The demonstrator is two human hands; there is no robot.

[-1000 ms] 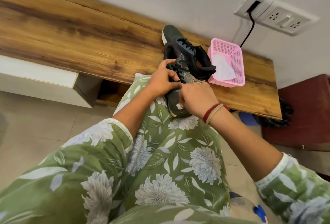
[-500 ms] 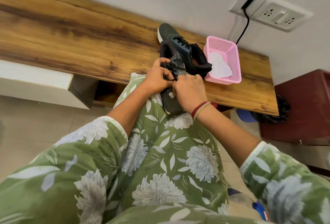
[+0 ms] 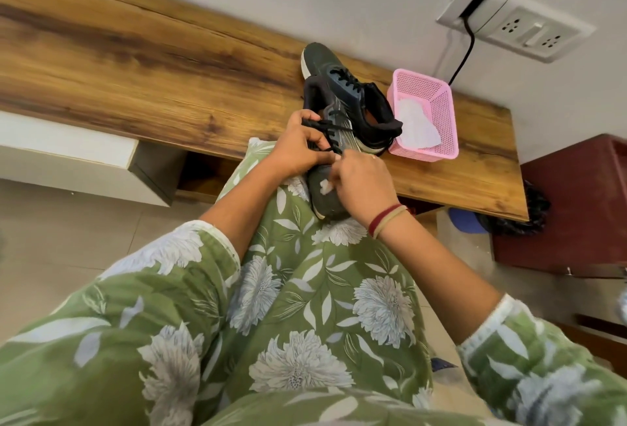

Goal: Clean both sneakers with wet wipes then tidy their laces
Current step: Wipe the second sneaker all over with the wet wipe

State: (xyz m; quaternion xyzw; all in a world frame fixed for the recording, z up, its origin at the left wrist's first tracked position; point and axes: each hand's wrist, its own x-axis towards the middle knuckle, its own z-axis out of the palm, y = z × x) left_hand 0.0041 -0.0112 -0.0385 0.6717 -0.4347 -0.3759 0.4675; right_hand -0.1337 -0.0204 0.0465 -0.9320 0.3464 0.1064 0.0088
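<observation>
A dark sneaker [image 3: 327,193] rests on my knee with its heel toward the wooden shelf. My left hand [image 3: 298,149] grips its black laces [image 3: 325,128] from the left side. My right hand [image 3: 364,188] pinches a lace end over the middle of the shoe; a small white scrap shows under its fingers. The second dark sneaker [image 3: 334,69] lies on the shelf just behind, its laces threaded. A pink basket [image 3: 441,110] to its right holds a white wet wipe [image 3: 415,127].
The wooden shelf [image 3: 135,69] runs along a white wall, with a socket panel [image 3: 515,18] and a black cable above the basket. A dark red cabinet [image 3: 576,205] stands at the right. My green floral trousers fill the foreground.
My hands have drawn slightly apart over the laces, the right one sliding a little toward the toe. The shoe stays on my knee.
</observation>
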